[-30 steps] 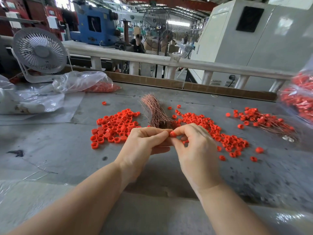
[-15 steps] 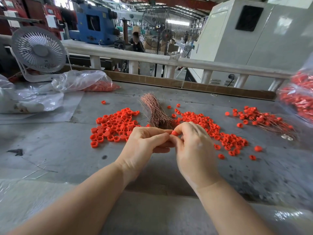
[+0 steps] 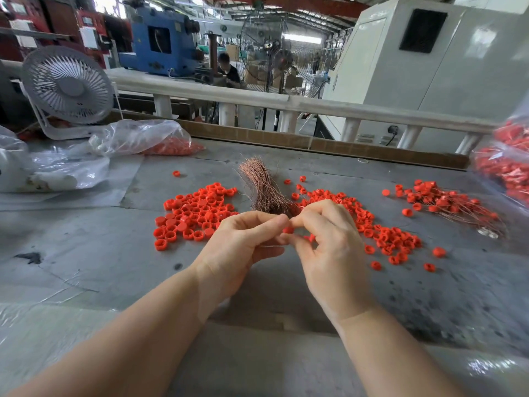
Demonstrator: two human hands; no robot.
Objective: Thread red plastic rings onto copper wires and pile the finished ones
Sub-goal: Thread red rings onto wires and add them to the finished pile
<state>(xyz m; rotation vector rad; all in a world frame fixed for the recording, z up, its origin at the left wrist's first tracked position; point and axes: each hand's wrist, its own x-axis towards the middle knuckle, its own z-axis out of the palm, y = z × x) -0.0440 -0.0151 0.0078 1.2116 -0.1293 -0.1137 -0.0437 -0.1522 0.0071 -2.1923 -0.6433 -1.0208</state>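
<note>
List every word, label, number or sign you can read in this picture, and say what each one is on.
No text here can be read.
White paper sheets on the red machinery at back left: too blurred to read.
Small yellow sticker on the blue machine: too small to read.
Red plastic rings, copper wire bundle, clear plastic bags: no print visible.

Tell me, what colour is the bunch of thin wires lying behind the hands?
Coppery pinkish-brown. The wire bundle shows best in the head view, between two piles of red rings.

grey table [image 3: 86, 253], red rings [image 3: 197, 210], copper wires [image 3: 263, 187]
</note>
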